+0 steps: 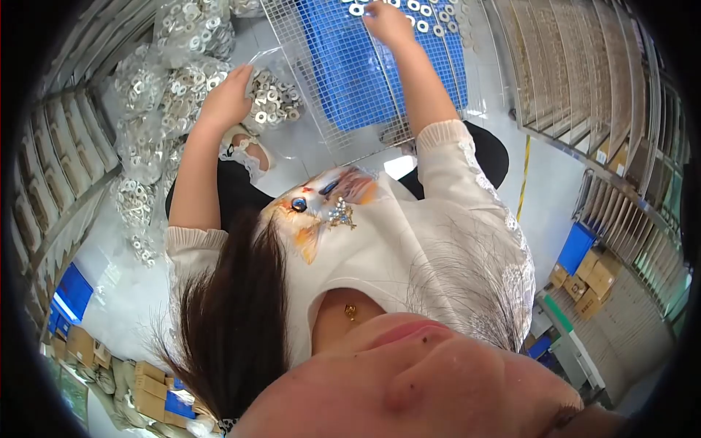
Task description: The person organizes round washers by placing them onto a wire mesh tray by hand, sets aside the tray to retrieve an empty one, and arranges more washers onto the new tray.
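Observation:
My left hand (228, 101) is at the left, its fingers closed at the edge of a clear plastic bag (269, 57). Flat, washer-like rings (272, 102), pale grey, are heaped in that bag beside the hand. At the top, my right hand (391, 28) reaches over a wire mesh rack (310, 80) with its fingers pinched together. One pale ring seems to be at those fingertips, though it shows only in part. More white rings (422, 26) lie spread on the mesh just right of this hand. Beneath the mesh is a blue sheet (350, 102).
More clear bags of rings (191, 91) are piled on the floor at the left. Racks of stacked mesh trays stand on both sides, the right one (584, 80) close to the mesh. Cardboard boxes (593, 276) and a blue bin (577, 247) are at the lower right.

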The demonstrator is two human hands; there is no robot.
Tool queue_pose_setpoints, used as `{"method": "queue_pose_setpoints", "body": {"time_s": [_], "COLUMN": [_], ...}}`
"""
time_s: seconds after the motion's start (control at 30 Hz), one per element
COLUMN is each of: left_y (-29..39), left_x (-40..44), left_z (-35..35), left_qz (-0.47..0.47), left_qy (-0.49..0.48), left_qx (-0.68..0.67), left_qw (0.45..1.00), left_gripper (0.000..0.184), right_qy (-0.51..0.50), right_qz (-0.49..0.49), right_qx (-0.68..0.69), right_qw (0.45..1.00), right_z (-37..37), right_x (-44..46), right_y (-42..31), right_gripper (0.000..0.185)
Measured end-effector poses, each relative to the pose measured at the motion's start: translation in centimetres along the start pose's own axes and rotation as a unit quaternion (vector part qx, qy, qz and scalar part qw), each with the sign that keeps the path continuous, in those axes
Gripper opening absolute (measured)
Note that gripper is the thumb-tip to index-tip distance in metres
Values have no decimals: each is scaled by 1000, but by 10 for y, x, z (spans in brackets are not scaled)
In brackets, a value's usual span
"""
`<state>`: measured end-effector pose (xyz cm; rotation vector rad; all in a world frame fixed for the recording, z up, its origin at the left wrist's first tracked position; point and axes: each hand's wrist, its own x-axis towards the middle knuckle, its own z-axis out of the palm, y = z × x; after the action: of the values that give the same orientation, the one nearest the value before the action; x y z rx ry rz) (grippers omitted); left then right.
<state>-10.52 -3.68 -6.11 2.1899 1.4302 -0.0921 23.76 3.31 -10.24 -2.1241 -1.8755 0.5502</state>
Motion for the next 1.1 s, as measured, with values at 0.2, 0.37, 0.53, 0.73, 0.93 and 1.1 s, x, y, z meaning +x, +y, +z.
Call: {"method": "queue_pose_setpoints", "body": {"time_s": [0.2,0.37,0.53,0.73,0.93,1.1], "left_y": [0,19,20,23,24,25], "left_x": [4,11,15,15,14,12], "left_z": [2,-9,-7,-9,-10,-12], "left_qz": [-25,-46,-41,-45,-23,-27], "left_qy": [-1,-27,-30,-30,-25,-28], "left_qx": [22,23,26,14,14,20], "left_qw": [999,998,998,998,999,999], "left_gripper": [61,61,60,59,58,59], "right_qy": [-2,55,41,43,34,38], "right_qz": [59,78,95,35,14,-28], "right_qx": [-95,-31,-71,-5,-77,-39], "right_qw": [994,995,992,998,996,998], "right_z": [5,3,16,9,21,19], "right_x": [31,42,63,66,64,68], "right_y": [47,55,71,64,38,30], "right_gripper": [41,45,45,43,42,38]}}
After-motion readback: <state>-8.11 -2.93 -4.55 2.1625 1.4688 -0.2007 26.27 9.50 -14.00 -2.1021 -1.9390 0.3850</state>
